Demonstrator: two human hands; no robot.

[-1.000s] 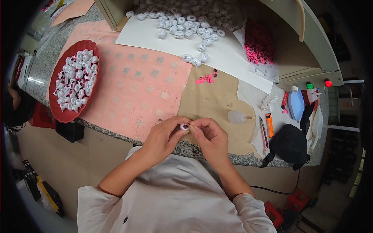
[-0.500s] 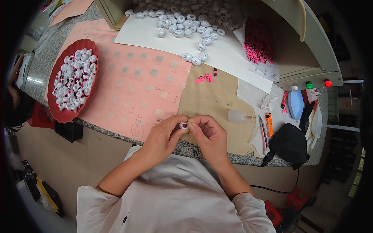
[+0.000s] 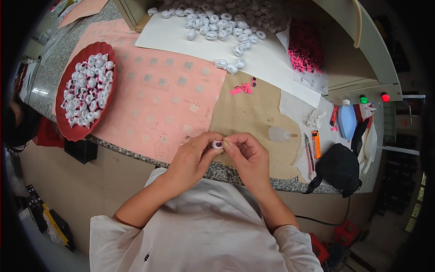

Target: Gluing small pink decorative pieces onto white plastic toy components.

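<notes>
Just above the counter's front edge, my left hand (image 3: 188,159) pinches a small white rounded piece (image 3: 215,145) between thumb and forefinger. A small pink-and-black part (image 3: 219,144) sits on the face of that piece. My right hand (image 3: 250,164) is closed too, its thumb and forefinger pressed at the right edge of the same piece. Beyond my hands, a few loose pink parts (image 3: 244,88) lie on brown paper (image 3: 249,115). Three similar white pieces (image 3: 232,68) stand on the white sheet behind them.
A red scalloped bowl (image 3: 110,53) of finished-looking pieces is at left on pink paper (image 3: 149,95). White pieces (image 3: 222,27) heap at the back beside a bag of pink parts (image 3: 306,54). Rightward are a squeeze bottle (image 3: 278,134), a knife (image 3: 309,156), an orange lighter (image 3: 316,144) and a black pouch (image 3: 339,167).
The white piece has turned slightly between my fingers, showing more of its pink-and-black face. Both hands stay together; the whole view has shifted a little.
</notes>
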